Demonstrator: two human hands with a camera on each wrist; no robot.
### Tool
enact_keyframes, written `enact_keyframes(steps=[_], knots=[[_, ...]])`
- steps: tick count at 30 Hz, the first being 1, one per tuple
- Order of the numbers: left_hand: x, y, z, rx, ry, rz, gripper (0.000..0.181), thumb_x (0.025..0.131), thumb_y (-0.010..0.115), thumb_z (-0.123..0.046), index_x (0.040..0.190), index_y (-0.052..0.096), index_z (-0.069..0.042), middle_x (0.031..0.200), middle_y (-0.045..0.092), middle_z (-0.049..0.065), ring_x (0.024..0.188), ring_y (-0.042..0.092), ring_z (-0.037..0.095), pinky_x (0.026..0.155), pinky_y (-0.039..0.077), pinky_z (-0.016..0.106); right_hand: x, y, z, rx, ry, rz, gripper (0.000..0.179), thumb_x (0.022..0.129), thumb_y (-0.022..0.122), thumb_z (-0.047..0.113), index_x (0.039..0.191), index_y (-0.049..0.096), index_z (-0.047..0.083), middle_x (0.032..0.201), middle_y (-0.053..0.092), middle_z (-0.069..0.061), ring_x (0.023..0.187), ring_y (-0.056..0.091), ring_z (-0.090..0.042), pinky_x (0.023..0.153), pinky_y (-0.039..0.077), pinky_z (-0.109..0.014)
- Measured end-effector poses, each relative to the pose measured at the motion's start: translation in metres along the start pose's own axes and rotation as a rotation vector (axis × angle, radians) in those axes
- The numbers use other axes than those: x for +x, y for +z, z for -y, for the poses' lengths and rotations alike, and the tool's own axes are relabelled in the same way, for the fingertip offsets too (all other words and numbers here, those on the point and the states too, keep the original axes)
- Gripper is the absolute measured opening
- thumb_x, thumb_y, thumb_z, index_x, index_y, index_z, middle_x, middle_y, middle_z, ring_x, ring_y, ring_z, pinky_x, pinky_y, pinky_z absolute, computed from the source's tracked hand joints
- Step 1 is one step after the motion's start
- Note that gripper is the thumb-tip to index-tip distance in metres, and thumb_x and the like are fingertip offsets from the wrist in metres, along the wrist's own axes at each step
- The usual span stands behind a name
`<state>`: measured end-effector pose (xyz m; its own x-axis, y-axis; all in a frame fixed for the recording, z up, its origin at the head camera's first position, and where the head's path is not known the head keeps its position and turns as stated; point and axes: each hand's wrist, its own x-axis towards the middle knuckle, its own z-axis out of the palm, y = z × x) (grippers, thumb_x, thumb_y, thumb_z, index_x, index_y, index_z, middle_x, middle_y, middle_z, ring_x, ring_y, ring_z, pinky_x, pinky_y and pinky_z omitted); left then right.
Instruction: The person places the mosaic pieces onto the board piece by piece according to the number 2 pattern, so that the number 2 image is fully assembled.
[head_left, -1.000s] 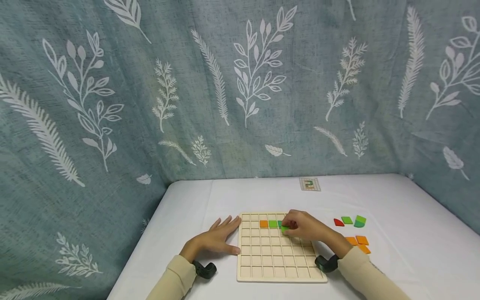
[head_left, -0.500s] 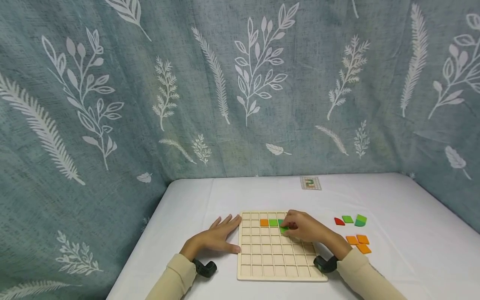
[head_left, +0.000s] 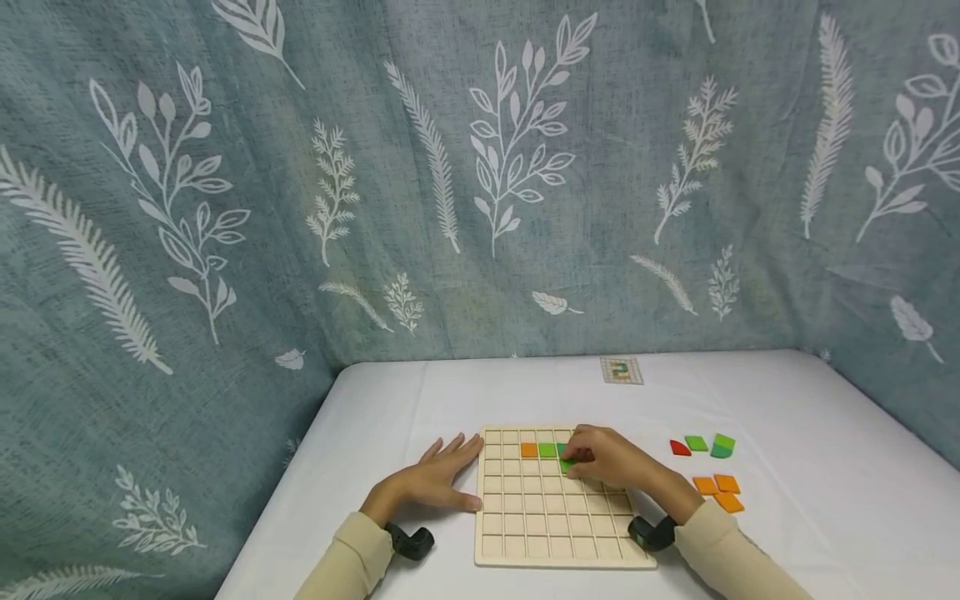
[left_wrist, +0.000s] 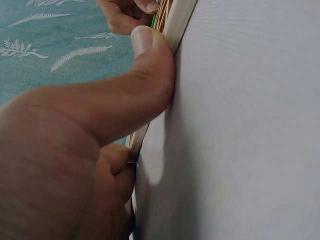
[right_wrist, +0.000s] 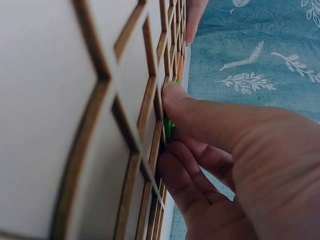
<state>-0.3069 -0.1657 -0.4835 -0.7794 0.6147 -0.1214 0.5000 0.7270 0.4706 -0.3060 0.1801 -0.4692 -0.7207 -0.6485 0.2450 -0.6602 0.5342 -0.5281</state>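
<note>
A pale wooden grid board (head_left: 536,550) lies on the white table. My left hand (head_left: 435,479) rests at its left edge with fingers spread; in the left wrist view the thumb (left_wrist: 142,75) touches the board's side. Over the upper middle of the board, my right hand (head_left: 611,457) pinches a green tile (head_left: 567,467) between thumb and fingers. The same green tile (right_wrist: 168,127) is partly hidden by the fingers in the right wrist view. Just above it, in one row, sit an orange tile (head_left: 528,450), a green square (head_left: 547,450) and a partly covered teal piece (head_left: 561,448).
Right of the board lie a red quarter-round piece (head_left: 680,448), a green square tile (head_left: 696,443), a green-and-teal pair (head_left: 723,446) and several orange tiles (head_left: 727,502). A small card with a grid pattern (head_left: 622,371) lies at the back. A patterned curtain (head_left: 450,250) hangs behind the table.
The green tile in my right hand has gone from slightly tilted to flatter against the board, with a small shift of the fingers. My left hand has stayed at the board's edge.
</note>
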Motion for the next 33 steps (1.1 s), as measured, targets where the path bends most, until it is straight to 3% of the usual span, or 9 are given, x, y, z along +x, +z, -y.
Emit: enact_keyframes(steps=[21,33], knots=[[0.002,0.0,-0.004,-0.001,0.013,-0.004,0.107,0.084,0.07,-0.06,0.162,0.014,-0.012,0.169,0.012,0.003,0.158,0.004,0.028,0.127,-0.002,0.053,-0.004,-0.008,0.005,-0.007,0.014,0.028,0.022,0.088,0.077,0.016,0.106,0.074,0.005,0.096,0.064,-0.003,0.083,0.056,-0.003,0.071,0.053,-0.021],[-0.001,0.0,-0.001,0.007,0.022,-0.003,0.107,0.085,0.07,-0.058,0.161,0.014,-0.009,0.169,0.013,0.007,0.157,0.005,0.031,0.126,-0.002,0.055,-0.015,-0.02,0.005,-0.011,0.013,-0.038,0.021,0.091,0.073,0.011,0.11,0.071,0.003,0.098,0.068,-0.004,0.085,0.062,-0.005,0.075,0.057,-0.023]])
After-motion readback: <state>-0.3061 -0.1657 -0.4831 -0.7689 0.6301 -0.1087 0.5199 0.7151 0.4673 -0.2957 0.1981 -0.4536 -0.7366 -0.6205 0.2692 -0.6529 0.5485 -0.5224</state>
